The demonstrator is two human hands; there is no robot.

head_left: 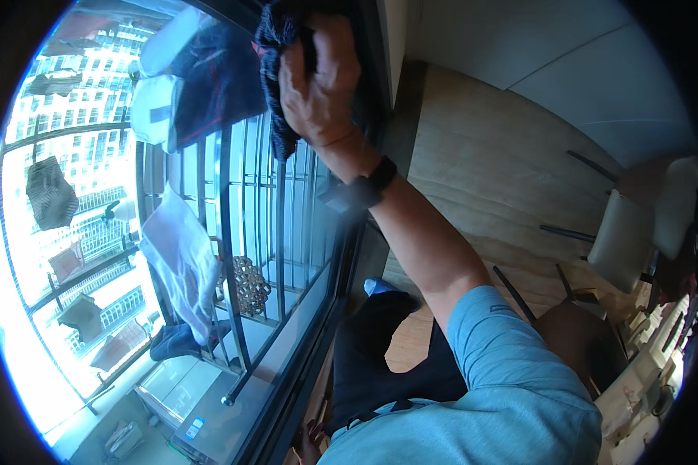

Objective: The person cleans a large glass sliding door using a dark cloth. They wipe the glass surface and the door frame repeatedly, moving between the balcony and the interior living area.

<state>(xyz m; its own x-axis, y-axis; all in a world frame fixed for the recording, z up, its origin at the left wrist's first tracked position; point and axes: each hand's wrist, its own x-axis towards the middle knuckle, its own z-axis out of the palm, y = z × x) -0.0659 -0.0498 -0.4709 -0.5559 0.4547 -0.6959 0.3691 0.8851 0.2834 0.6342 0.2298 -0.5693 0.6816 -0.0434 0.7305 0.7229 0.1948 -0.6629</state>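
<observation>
My right hand (323, 87) is raised at the top centre, its fingers closed on a dark knitted cloth (279, 87). The cloth lies against the upper part of the window glass (320, 232), beside the dark frame. A black band with a blurred dark piece is on my right wrist. My left hand (308, 443) is low at the bottom edge, near the lower window frame (302, 383). Only part of its fingers shows, in shadow, and whether it holds anything is hidden.
Beyond the glass are metal bars (227, 232), a hanging pale cloth (180, 256), other hanging laundry and a grey cabinet (221, 407). On the right, chairs (619, 238) stand on the wooden floor (471, 157), near a cluttered surface (640, 401). My legs are below.
</observation>
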